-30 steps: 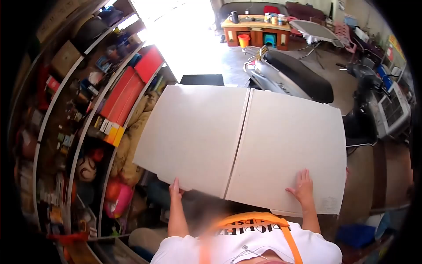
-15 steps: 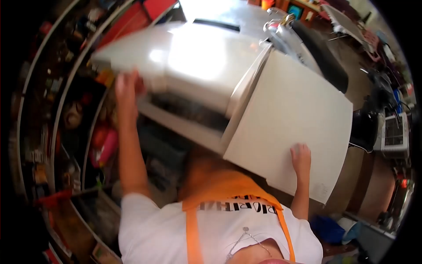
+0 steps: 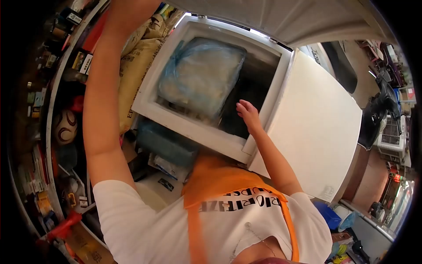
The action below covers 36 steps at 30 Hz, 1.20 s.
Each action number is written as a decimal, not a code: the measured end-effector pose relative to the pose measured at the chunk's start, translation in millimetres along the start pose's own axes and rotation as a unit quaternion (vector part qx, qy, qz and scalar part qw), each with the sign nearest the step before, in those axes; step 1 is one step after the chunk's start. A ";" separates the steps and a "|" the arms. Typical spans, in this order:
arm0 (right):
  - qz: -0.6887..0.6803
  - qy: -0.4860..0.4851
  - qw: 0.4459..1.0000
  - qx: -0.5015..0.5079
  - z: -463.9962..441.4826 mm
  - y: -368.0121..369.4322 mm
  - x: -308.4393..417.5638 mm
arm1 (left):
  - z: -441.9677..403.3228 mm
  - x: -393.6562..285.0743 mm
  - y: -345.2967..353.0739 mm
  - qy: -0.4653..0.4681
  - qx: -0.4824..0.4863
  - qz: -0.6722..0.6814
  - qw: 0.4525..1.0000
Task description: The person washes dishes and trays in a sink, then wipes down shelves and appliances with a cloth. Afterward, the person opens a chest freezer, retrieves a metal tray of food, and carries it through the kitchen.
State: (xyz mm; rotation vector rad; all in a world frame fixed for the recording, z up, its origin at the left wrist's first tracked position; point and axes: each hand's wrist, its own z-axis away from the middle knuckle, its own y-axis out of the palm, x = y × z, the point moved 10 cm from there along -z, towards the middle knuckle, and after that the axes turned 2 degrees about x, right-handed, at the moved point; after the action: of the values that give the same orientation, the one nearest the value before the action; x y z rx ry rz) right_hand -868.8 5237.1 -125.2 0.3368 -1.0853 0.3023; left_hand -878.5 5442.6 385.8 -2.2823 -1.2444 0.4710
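A white chest freezer point(image 3: 151, 94) stands before me with its left section uncovered. The underside of the raised lid point(image 3: 281, 20) spans the top of the view. My left hand point(image 3: 132, 9) is up at the top edge near that lid; its fingers are cut off, so its grip is hidden. Inside the freezer lies a large pale bundle in blue plastic point(image 3: 202, 72), beside a dark space. Over the opening's right part hovers my right hand point(image 3: 249, 115), fingers stretched out and holding nothing. To its right, the other white lid point(image 3: 316, 119) lies flat.
Shelves point(image 3: 55, 145) packed with goods line the left. Tan sacks point(image 3: 140, 75) lean behind the freezer's left side. A dark bin-like object point(image 3: 165, 143) sits below the freezer's near edge. A motor scooter point(image 3: 380, 110) stands at the right, and a blue container point(image 3: 327, 214) lies lower right.
The left lid has swung up, uncovering the freezer's inside. My left hand has risen to the top edge. My right hand has moved left from the flat lid to over the opening.
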 end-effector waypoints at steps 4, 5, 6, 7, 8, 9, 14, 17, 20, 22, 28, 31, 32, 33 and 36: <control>-0.084 0.187 0.976 0.068 -74.2 47.6 -84.8 | 40.1 52.9 -6.7 0.028 0.000 -0.086 0.996; -0.138 0.229 0.959 0.094 -81.0 60.6 -108.8 | 53.3 72.7 -5.0 -0.019 0.018 -0.074 0.997; -0.141 0.222 0.961 0.082 -96.4 62.8 -136.4 | 70.8 93.4 0.4 -0.068 0.037 -0.062 0.995; -0.139 0.212 0.965 0.075 -114.9 66.6 -166.2 | 89.8 113.8 6.2 -0.116 0.052 -0.055 0.990; -0.136 0.198 0.968 0.071 -126.0 70.8 -180.0 | 107.4 124.0 14.1 -0.120 0.053 -0.031 0.991; -0.177 0.200 0.962 0.057 -116.3 79.2 -164.3 | 128.6 131.8 23.4 -0.122 0.055 -0.010 0.991; -0.228 0.213 0.947 0.083 -62.2 114.3 -64.2 | 346.4 208.4 96.2 -0.483 0.159 0.202 0.837; -0.217 0.205 0.951 0.079 -81.9 102.3 -86.0 | 471.8 202.0 122.2 -0.643 0.150 0.211 0.721; -0.223 0.210 0.952 0.020 -71.2 98.6 -84.0 | 573.1 182.5 151.5 -0.781 0.034 0.252 0.571; -0.254 0.179 0.950 0.038 -86.6 94.9 -102.5 | 628.5 182.9 175.4 -0.800 -0.042 0.178 0.571; -0.203 0.166 0.965 0.013 -70.6 94.7 -74.4 | 608.2 117.7 219.3 -0.824 -0.299 0.379 0.298; -0.184 0.149 0.972 0.012 -66.9 89.4 -73.6 | 587.5 94.3 226.2 -0.810 -0.298 0.446 0.236; -0.182 0.142 0.973 0.012 -59.6 91.1 -62.7 | 577.8 86.9 219.8 -0.820 -0.304 0.431 0.220; -0.182 0.139 0.973 0.008 -48.4 91.0 -52.7 | 572.9 83.5 213.1 -0.814 -0.324 0.420 0.238; -0.187 0.121 0.975 0.029 -20.7 91.7 -31.4 | 565.8 75.3 192.3 -0.805 -0.351 0.365 0.310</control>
State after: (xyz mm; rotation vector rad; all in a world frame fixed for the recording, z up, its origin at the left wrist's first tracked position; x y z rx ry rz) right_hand -902.4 5326.6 -151.3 0.5333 -0.7560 0.0364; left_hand -999.9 5563.0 -191.8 -2.2298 -0.5727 3.9256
